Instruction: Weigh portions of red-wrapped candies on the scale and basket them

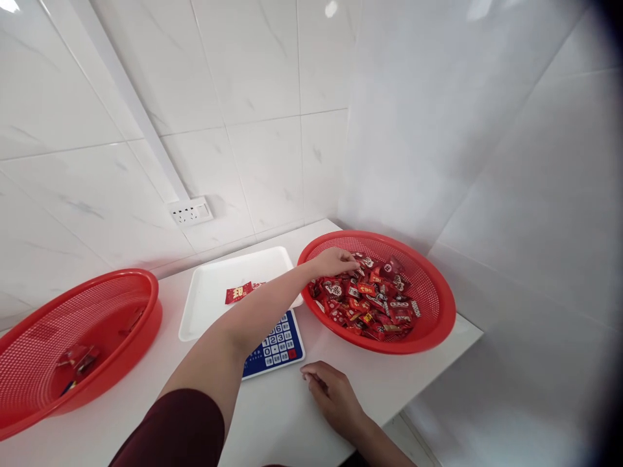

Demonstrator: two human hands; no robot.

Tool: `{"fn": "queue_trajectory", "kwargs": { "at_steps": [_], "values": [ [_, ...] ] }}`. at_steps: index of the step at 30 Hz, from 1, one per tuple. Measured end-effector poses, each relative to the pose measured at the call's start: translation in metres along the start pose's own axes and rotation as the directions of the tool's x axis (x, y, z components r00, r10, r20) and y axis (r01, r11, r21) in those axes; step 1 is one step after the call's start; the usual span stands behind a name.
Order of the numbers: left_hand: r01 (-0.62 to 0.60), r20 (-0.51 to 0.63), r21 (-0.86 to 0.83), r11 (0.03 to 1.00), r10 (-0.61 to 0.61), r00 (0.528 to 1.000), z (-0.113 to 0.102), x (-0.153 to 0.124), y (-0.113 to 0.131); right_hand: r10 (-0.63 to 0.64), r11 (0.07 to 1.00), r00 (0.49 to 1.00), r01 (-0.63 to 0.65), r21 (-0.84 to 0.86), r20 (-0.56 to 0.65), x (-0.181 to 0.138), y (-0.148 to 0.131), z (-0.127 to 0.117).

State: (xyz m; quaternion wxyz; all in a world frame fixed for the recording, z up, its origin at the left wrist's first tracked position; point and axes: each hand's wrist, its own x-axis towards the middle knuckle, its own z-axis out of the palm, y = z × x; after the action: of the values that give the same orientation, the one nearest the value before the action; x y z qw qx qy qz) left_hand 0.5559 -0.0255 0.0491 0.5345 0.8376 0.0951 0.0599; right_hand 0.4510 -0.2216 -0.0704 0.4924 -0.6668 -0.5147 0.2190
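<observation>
My left hand (335,261) reaches across into the red mesh basket (433,327) on the right. Its fingers are pressed together at the back edge of a pile of red wrapped candies (374,301). What the fingertips pinch is hidden among the wrappers. My right hand (331,392) lies on the white counter in front of that basket, fingers loosely stretched, holding nothing. A white scale tray (209,305) sits between the baskets with a red candy packet (238,293) on it. My forearm crosses over the scale's blue keypad (277,347).
A second red mesh basket (146,324) stands at the left with a few candies (75,360) in it. Tiled walls close in behind and to the right, with a wall socket (191,211) above the tray. The counter's edge (438,366) runs near my right hand.
</observation>
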Motion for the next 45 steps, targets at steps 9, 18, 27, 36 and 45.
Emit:
{"fn": "queue_trajectory", "kwargs": {
  "at_steps": [9,18,27,36,45],
  "values": [
    [-0.099,-0.09,-0.236,0.967,0.079,0.993,-0.021,-0.018,0.017,0.081,0.995,0.997,-0.08,0.053,-0.011,0.0,0.002,-0.001],
    [0.09,-0.193,-0.113,0.99,-0.111,0.975,-0.128,-0.11,0.019,0.178,0.978,0.984,-0.179,0.107,0.022,-0.004,0.014,0.001],
    [0.414,-0.433,0.495,0.763,-0.196,0.88,-0.157,-0.181,-0.024,0.233,0.963,0.971,-0.238,0.126,0.047,-0.003,0.014,0.004],
    [0.131,-0.525,0.447,0.885,0.141,0.839,-0.064,-0.227,-0.006,0.176,0.937,0.984,-0.171,0.303,0.012,-0.007,-0.029,-0.03],
    [0.058,-0.307,-0.451,0.891,-0.215,0.927,0.007,-0.283,-0.008,0.308,0.884,0.951,-0.275,-0.378,0.028,0.091,-0.055,-0.18]
  ]
}}
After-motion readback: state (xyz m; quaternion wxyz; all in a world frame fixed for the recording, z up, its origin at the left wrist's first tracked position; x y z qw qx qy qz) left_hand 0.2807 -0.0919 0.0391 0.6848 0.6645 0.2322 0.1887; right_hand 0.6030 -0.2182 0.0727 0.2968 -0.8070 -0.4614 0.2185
